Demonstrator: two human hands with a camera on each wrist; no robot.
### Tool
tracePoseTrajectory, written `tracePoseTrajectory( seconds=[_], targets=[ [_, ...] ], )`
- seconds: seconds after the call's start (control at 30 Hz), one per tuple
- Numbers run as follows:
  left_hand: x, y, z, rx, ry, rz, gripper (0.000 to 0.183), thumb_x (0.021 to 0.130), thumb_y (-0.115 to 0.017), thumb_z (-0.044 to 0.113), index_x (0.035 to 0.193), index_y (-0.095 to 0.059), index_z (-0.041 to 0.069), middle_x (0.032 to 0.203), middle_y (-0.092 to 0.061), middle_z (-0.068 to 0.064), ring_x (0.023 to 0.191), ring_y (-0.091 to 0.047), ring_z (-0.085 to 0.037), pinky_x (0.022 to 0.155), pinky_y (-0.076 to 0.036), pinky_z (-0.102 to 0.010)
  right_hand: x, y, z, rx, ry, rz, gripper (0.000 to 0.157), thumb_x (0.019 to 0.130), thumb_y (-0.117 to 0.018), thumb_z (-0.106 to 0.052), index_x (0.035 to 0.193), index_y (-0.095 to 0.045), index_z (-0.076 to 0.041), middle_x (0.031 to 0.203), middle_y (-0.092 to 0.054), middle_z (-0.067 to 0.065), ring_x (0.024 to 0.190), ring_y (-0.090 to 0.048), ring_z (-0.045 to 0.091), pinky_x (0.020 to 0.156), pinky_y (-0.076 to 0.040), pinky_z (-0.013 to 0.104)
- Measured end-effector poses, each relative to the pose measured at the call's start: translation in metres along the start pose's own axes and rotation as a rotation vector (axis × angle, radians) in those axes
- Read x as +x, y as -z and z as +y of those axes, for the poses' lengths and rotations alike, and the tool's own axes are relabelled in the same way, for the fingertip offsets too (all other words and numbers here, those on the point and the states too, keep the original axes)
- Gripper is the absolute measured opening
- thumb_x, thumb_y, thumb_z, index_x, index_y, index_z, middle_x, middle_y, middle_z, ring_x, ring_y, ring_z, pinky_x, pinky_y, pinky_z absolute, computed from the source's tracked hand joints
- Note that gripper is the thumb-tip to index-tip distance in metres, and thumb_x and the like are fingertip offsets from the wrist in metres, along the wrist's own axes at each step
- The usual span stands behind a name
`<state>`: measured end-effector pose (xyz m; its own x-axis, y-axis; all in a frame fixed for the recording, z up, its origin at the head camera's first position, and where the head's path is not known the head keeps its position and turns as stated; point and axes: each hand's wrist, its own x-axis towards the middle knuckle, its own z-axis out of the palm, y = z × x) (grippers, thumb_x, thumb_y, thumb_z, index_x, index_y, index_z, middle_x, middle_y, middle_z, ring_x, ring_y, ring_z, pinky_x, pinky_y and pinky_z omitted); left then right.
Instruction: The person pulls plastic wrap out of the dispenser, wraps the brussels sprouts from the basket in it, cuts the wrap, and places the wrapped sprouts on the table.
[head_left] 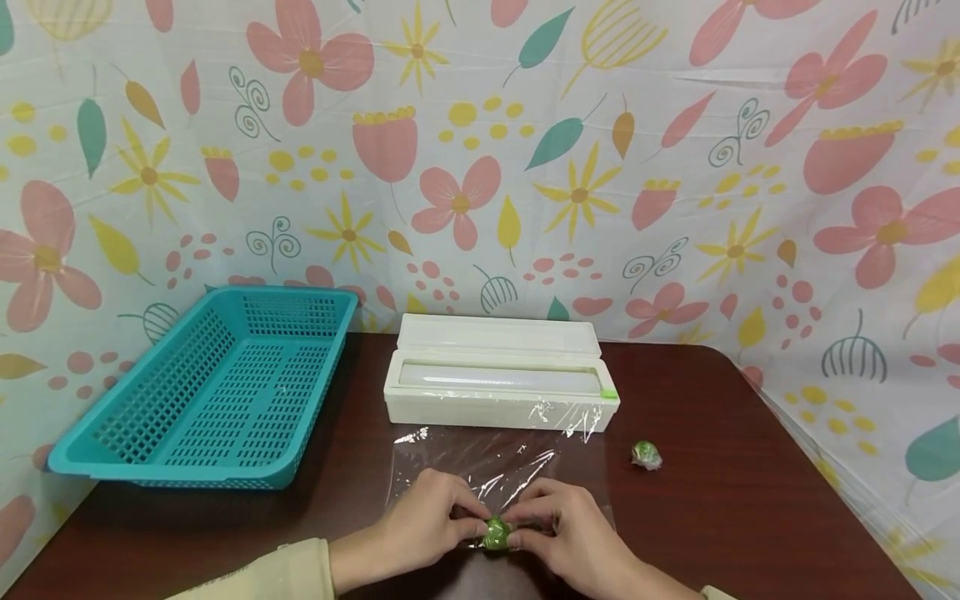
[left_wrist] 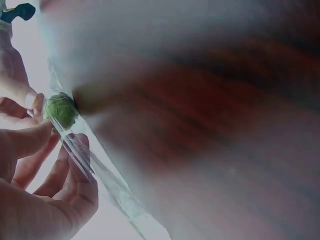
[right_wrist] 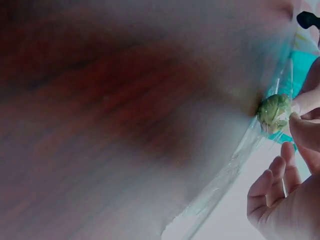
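A floral cloth [head_left: 460, 202] with pink, yellow and teal print hangs behind the dark reddish-brown desk [head_left: 712, 433]. At the left stands a turquoise basket [head_left: 262, 475], its walls pierced and its floor slotted. Near the back, right of the basket, sits a white box [head_left: 465, 410] with its lid [head_left: 498, 333] raised; a roll of clear film [head_left: 498, 379] lies inside. A glossy sheet of film [head_left: 495, 467] spreads from the box's front toward the person. The left hand [head_left: 423, 521] and right hand [head_left: 573, 533] meet at the sheet's near edge, thumbs and fingers pinching a green ball [head_left: 495, 536] from both sides. The ball sits between the fingertips, touching the film. A second green ball [head_left: 646, 454], wrapped in film, rests apart on the desk, right of the sheet.
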<state>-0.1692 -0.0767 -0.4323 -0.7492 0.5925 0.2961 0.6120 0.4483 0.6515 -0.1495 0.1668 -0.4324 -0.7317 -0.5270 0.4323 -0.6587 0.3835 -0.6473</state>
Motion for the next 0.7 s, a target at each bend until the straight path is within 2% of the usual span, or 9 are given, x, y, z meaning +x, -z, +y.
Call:
tracePoseTrajectory(
  seconds=[0.2,0.5,0.7],
  targets=[
    [0.002,0.002,-0.002,-0.019,0.027,-0.019,0.007,0.086,-0.086,0.008,0.092,-0.086,0.012,0.086,-0.077,0.009,0.079,-0.064,0.006,0.071,-0.052,-0.016,-0.003,-0.003,0.004,-0.061,0.050,-0.004,0.024,0.082,-0.090,-0.007,0.101,-0.084,-0.019,0.096,-0.067,-0.011,0.085,-0.062,0.004,0.067,-0.052,0.023],
    [0.006,0.006,-0.007,-0.081,0.056,-0.030,0.005,0.088,-0.086,0.010,0.092,-0.086,0.010,0.086,-0.078,0.003,0.082,-0.066,0.002,0.073,-0.054,-0.021,0.002,-0.004,0.004,-0.053,-0.019,-0.024,0.023,0.082,-0.091,-0.009,0.102,-0.085,-0.019,0.096,-0.069,-0.013,0.078,-0.059,0.002,0.061,-0.050,0.021],
    [0.008,0.011,-0.006,-0.074,0.096,-0.039,0.006,0.092,-0.082,0.011,0.097,-0.086,0.009,0.091,-0.078,0.005,0.086,-0.066,0.000,0.075,-0.054,-0.023,0.006,-0.005,0.005,-0.052,-0.045,-0.015,0.023,0.080,-0.091,-0.006,0.100,-0.085,-0.017,0.094,-0.069,-0.012,0.072,-0.056,-0.003,0.057,-0.050,0.020]
  ],
)
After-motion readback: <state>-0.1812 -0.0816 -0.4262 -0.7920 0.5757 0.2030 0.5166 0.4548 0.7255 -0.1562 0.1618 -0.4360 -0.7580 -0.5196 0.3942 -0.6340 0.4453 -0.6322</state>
